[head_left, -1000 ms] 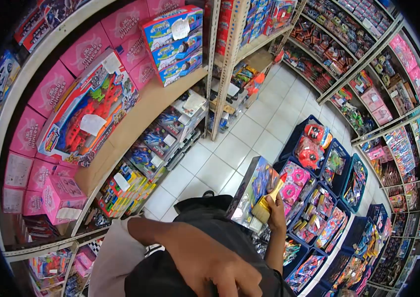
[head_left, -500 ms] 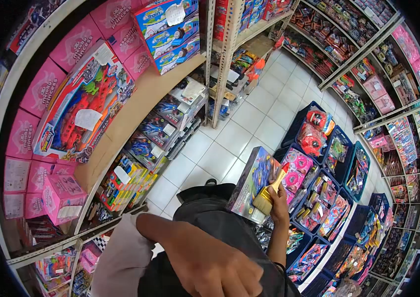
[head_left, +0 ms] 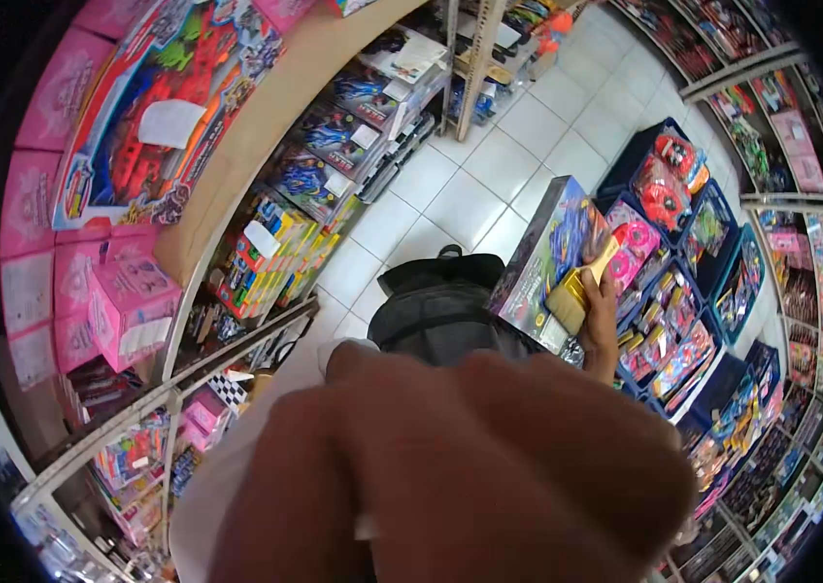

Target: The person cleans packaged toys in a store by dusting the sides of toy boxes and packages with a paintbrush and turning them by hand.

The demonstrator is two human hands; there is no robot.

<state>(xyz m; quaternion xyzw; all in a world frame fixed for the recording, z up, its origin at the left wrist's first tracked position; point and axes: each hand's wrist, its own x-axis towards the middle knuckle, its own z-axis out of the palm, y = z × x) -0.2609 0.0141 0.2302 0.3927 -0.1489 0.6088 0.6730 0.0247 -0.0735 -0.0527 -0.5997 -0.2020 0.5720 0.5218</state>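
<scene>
My right hand [head_left: 602, 335], right of centre, is closed around a paintbrush [head_left: 569, 299] with pale bristles and a yellow handle with a red tip. Behind the brush is a dark toy box [head_left: 536, 260] with a colourful printed front, held in the same hand; the fingers behind it are hidden. Very large and blurred, my left hand [head_left: 489, 466] fills the lower middle, close to the camera. Its fingers are curled, and whatever they might hold is hidden. A black bag [head_left: 436, 325] hangs against my body, partly covered by the left hand.
Shelves on the left carry pink boxes [head_left: 134, 311], a large boxed toy [head_left: 164, 121] and stacked toy sets [head_left: 319, 175]. Blue baskets [head_left: 688, 287] of packaged toys stand on the white tiled floor [head_left: 470, 209] at right. A metal shelf post [head_left: 477, 73] rises ahead.
My left hand has come up closer to the camera and now covers much more of the view. The view has shifted, so shelves, box and brush appear higher; the right hand keeps its hold.
</scene>
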